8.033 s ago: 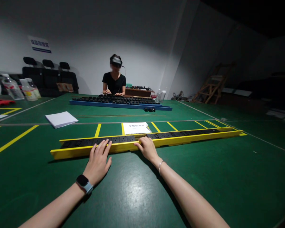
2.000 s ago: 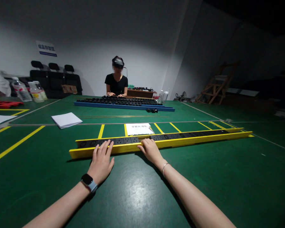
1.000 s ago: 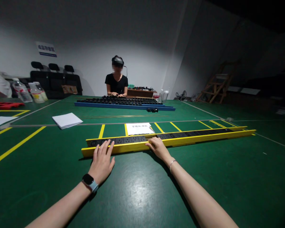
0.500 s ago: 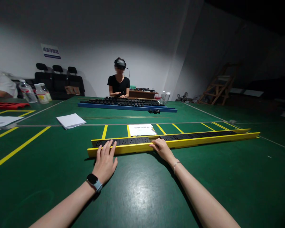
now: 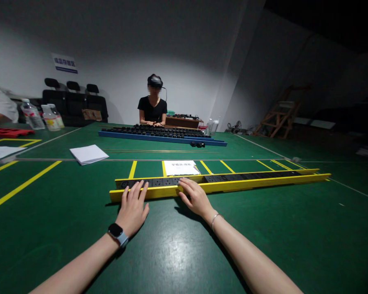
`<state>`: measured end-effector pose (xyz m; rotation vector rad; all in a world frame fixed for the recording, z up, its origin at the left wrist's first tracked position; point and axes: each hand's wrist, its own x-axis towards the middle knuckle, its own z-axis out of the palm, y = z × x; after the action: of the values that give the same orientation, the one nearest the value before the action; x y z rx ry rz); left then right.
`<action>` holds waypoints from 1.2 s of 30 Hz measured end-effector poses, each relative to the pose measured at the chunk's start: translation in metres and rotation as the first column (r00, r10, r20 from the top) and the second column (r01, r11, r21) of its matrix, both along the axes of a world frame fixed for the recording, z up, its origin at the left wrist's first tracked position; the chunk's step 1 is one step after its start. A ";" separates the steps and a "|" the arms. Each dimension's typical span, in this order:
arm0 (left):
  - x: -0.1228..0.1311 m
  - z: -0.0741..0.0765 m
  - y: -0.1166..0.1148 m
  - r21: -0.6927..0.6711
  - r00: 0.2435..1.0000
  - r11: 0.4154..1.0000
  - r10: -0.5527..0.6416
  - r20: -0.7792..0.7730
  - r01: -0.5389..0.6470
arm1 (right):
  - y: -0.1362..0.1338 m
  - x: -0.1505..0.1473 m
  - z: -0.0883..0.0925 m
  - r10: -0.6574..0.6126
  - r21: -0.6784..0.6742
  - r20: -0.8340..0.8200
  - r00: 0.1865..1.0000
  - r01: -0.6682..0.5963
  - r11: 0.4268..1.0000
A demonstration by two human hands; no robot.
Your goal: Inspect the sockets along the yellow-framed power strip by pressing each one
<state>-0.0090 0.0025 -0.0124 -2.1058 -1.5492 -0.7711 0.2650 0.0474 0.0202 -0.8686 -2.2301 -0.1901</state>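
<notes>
Yellow rail (image 5: 251,183) lies lengthwise across the green table (image 5: 184,245), black socket modules (image 5: 159,182) seated along its channel. Left hand (image 5: 132,209) flat and open, fingertips on the rail's near edge by its left end. Right hand (image 5: 196,197) open, fingers spread over the modules; contact probable, though hard to confirm. White label sheet (image 5: 179,167) just behind the rail.

A white sheet (image 5: 180,168) on the green table (image 5: 178,253), just behind the yellow rail (image 5: 248,184), carries one printed line of Chinese characters, too small to read surely. A blue-and-white sign (image 5: 64,63) on the back wall also bears Chinese characters, too blurred to read.
</notes>
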 end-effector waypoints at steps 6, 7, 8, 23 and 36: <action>0.001 0.002 -0.001 -0.009 1.000 1.000 0.007 -0.009 -0.007 | 0.001 0.000 0.000 -0.004 -0.072 -0.037 0.999 0.002 0.997; 0.001 0.002 -0.001 -0.011 1.000 1.000 0.008 -0.011 -0.008 | 0.002 0.001 0.000 -0.007 -0.077 -0.050 0.999 0.003 0.997; 0.001 0.002 -0.002 -0.012 1.000 1.000 0.009 -0.014 -0.009 | 0.003 0.001 -0.001 -0.008 -0.082 -0.060 0.998 0.003 0.997; 0.001 0.002 -0.001 -0.016 0.999 1.000 0.015 -0.030 -0.016 | 0.014 0.012 -0.007 -0.119 -0.045 -0.167 0.979 0.113 0.993; 0.001 0.001 -0.001 -0.008 1.000 1.000 0.004 -0.003 -0.004 | 0.007 0.004 -0.005 0.039 -0.038 -0.021 0.999 -0.039 0.999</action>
<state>-0.0083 0.0018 -0.0112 -2.1081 -1.5571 -0.7612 0.2692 0.0539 0.0156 -0.8433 -2.2368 -0.1202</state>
